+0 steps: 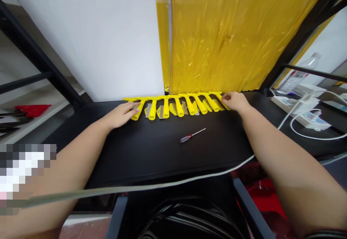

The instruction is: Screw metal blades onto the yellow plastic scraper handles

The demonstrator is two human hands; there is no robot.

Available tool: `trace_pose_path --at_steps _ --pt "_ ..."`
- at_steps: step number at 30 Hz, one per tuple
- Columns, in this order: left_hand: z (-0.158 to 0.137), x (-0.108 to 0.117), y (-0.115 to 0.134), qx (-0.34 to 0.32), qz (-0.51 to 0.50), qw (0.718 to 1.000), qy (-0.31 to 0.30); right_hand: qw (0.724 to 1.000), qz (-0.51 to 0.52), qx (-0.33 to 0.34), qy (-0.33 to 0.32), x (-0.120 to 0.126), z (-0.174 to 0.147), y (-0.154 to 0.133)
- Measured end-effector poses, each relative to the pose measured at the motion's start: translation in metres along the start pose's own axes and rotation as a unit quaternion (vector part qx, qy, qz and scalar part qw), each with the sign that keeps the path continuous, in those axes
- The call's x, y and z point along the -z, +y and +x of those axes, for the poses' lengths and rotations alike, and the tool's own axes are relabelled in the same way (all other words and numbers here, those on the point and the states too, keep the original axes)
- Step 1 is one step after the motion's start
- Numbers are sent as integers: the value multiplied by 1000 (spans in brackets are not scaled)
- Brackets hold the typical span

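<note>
Several yellow plastic T-shaped tools with hollow round handles [166,109] stand side by side in a row along the back of the black table [151,145]. Their handle ends point toward me. My left hand [122,114] reaches the leftmost tool [139,109], its fingers stretched out and touching the handle. At the opposite end, my right hand [235,101] has its fingers bent against the rightmost tool [220,100]; part of the grip is hidden. Nearer to me lies a small screwdriver [186,138] with a clear handle, its shaft pointing to the far right.
Behind the row rise a white panel [108,37] and a yellow plastic sheet [230,37]. A pale cable [168,186] crosses in front of the table edge. On the right are a power strip [306,114] and a plastic bottle [300,74]. Black frame posts flank the table.
</note>
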State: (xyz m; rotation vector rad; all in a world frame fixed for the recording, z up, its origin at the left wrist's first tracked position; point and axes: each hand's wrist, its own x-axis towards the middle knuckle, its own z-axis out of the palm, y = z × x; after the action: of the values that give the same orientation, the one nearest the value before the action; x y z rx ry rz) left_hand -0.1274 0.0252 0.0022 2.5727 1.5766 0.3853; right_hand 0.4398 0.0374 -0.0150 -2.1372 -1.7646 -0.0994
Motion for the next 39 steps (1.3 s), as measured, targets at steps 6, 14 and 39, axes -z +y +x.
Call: trace_pose_path --at_steps 6,14,39 --pt "-2 3 -9 -43 20 998 -31 999 -19 -42 -3 5 -5 -6" --pt "-6 3 -4 -16 41 998 -45 999 -8 -44 -23 3 -5 -5" --pt "-6 5 -6 57 10 998 15 999 10 -44 -1 -5 -2 4"
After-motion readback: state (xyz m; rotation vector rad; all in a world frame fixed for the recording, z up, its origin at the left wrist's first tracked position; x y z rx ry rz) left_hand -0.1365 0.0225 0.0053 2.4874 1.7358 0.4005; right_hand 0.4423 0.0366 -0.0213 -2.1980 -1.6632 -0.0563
